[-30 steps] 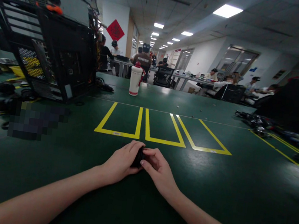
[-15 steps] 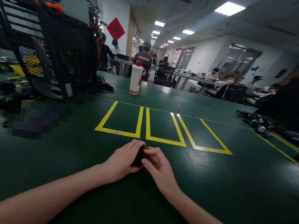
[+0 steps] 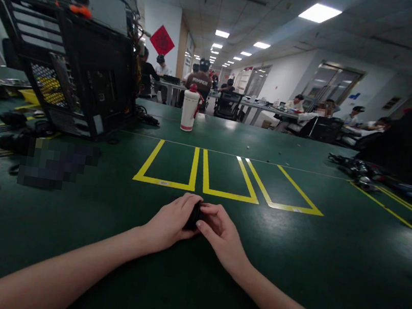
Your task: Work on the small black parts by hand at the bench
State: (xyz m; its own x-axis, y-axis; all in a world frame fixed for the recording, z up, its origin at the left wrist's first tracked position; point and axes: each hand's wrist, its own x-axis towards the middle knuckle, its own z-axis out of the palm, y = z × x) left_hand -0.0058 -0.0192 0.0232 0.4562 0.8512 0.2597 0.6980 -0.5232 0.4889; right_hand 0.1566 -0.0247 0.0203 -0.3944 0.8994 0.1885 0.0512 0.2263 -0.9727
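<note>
My left hand (image 3: 170,220) and my right hand (image 3: 220,231) meet on the green table (image 3: 327,276), just in front of the yellow taped boxes (image 3: 225,178). Between them sits a small black object (image 3: 193,215), mostly hidden by the fingers. The fingers of both hands curl around it, left from the left side, right from the right side. Both forearms rest low over the table.
An open black computer case (image 3: 74,73) stands at the back left, with black parts and cables (image 3: 12,130) around it. A white bottle with a red cap (image 3: 189,108) stands beyond the yellow boxes. Cables and parts (image 3: 358,172) lie at the right. People sit at desks far behind.
Both hands stay together on the small black object; only the camera view has shifted slightly.
</note>
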